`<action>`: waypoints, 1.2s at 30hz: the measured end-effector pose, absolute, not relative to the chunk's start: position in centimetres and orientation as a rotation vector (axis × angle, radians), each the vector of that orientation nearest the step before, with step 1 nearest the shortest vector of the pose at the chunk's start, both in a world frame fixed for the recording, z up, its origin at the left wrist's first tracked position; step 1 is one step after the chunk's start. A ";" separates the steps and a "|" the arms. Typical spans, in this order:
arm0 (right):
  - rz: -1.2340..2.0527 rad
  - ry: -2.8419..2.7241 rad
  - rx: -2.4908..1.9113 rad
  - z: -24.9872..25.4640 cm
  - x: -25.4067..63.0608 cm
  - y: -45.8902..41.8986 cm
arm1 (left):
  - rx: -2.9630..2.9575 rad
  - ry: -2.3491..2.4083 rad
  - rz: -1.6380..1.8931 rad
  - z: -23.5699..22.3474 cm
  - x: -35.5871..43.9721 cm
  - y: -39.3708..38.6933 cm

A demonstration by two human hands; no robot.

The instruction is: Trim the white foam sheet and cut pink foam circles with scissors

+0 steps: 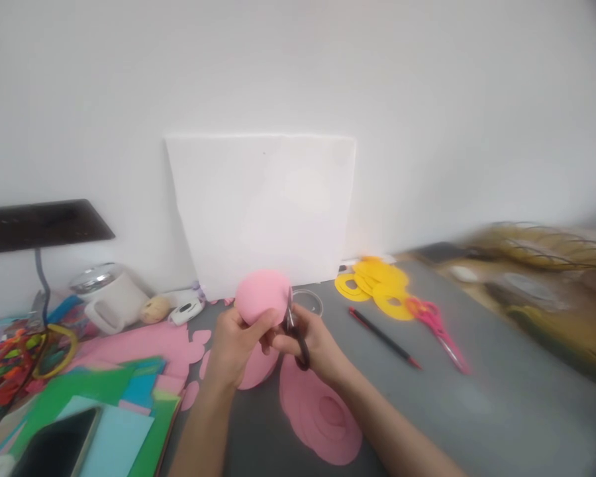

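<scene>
My left hand (pixel 241 344) pinches a round pink paper piece (pixel 263 295), held up above the table. Closed around the dark handles of a pair of scissors (pixel 302 344) is my right hand (pixel 308 338). The blades meet the right edge of the pink circle, partly hidden by my fingers. Below my hands lie another pink paper circle (pixel 258 368) and a fanned stack of pink paper rings (pixel 322 417). A clear tape roll (pixel 314 301) sits just behind my right hand.
Yellow paper rings (pixel 377 285), a black-and-red pencil (pixel 385 338) and pink scissors (pixel 440 334) lie to the right. Coloured paper sheets (pixel 114 391), a phone (pixel 57 444) and a white mug (pixel 112 305) are on the left. A white board (pixel 268 205) leans against the wall.
</scene>
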State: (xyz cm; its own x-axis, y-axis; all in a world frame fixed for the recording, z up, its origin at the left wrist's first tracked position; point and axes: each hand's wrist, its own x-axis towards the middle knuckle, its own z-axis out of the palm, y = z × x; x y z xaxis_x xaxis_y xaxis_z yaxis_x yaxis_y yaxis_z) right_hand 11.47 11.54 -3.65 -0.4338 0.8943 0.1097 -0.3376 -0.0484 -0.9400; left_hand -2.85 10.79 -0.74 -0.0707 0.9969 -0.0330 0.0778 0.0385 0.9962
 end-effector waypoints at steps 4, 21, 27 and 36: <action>1.670 -1.269 -0.648 -3.9 11.5 11.5 | 1.166 1.320 1.217 -0.6 -2.8 10.8; 1.620 -1.319 -0.724 -2.9 11.4 11.2 | 1.137 1.287 1.222 -0.3 -2.8 10.8; 1.603 -1.328 -0.733 -2.8 11.4 11.2 | 1.139 1.268 1.220 -0.5 -2.9 10.8; 1.594 -1.329 -0.766 -3.2 11.4 11.3 | 1.121 1.253 1.234 -0.3 -2.9 10.8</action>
State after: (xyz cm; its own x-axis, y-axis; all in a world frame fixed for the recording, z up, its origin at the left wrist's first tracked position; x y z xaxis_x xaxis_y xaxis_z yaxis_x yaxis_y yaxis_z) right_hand 11.37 11.29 -3.18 -0.4066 0.9099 0.0829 -0.2452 -0.0213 -0.9693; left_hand -2.88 10.79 -0.35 -0.0611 0.9970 -0.0483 -0.0332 0.0463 0.9984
